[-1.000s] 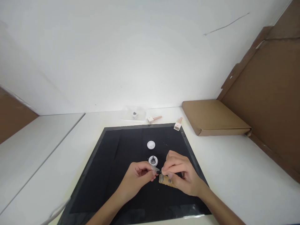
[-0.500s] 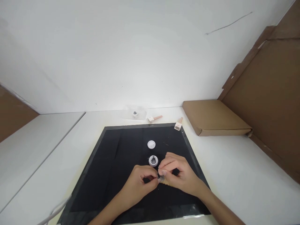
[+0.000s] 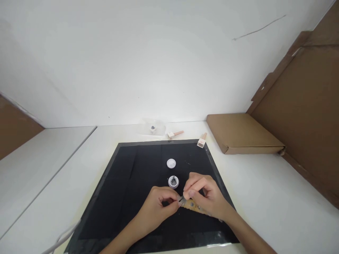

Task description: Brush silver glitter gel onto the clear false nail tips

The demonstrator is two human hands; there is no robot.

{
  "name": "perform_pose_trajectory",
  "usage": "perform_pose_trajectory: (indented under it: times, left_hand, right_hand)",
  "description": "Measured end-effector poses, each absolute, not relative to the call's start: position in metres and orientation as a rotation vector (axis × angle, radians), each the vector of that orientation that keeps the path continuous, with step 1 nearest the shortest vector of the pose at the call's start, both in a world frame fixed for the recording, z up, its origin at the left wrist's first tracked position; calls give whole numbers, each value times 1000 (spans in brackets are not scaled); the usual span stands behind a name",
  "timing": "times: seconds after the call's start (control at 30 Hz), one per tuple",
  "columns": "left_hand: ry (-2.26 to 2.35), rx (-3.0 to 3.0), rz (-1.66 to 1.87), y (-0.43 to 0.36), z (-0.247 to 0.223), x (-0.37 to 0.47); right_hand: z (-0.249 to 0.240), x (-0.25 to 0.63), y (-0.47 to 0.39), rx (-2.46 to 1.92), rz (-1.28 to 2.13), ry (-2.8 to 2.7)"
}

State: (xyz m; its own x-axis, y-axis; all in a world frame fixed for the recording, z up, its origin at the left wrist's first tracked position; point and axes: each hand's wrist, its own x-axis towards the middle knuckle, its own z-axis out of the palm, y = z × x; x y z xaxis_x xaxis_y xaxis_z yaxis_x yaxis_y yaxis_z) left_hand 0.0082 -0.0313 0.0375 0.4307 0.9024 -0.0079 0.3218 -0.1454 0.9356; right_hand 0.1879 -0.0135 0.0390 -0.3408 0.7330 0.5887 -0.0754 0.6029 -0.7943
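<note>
My left hand (image 3: 162, 204) is closed in a pinch at the left end of a yellowish strip with grey spots (image 3: 195, 205). Grey material shows at that end, beside the fingertips. The strip runs rightward under my right hand (image 3: 205, 194), which hides part of it. The thumb and fingers of my right hand are pressed together just above the strip's grey end; what they hold, if anything, is too small to make out. Just beyond the hands, an uncapped white jar (image 3: 173, 182) has grey material inside. Its round white lid (image 3: 171, 163) lies farther back.
Under the hands is a black mat (image 3: 113, 197). Behind it are a clear plastic tray (image 3: 160, 130) and a white-and-pink brush-like item (image 3: 175, 134); a similar one (image 3: 201, 141) lies at the mat's back right corner. A flat cardboard box (image 3: 243, 132) sits at right.
My right hand has shifted slightly right, away from my left fingertips, exposing more of the spotted strip. My left hand has stayed nearly still.
</note>
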Motion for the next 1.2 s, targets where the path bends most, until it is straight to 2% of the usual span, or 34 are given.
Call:
perform_pose_trajectory:
  times: [0.37, 0.67, 0.9, 1.2]
  left_hand:
    - [1064, 1669, 737, -34, 36, 9]
    - [1042, 1709, 774, -31, 37, 6]
    - [972, 1633, 882, -34, 39, 4]
    - [967, 1574, 1126, -40, 45, 5]
  right_hand:
    - [36, 186, -12, -676, 909, -1721]
    - [39, 186, -15, -602, 1005, -1700]
    - [42, 191, -9, -802, 903, -1533]
    - [42, 195, -10, -791, 919, -1366]
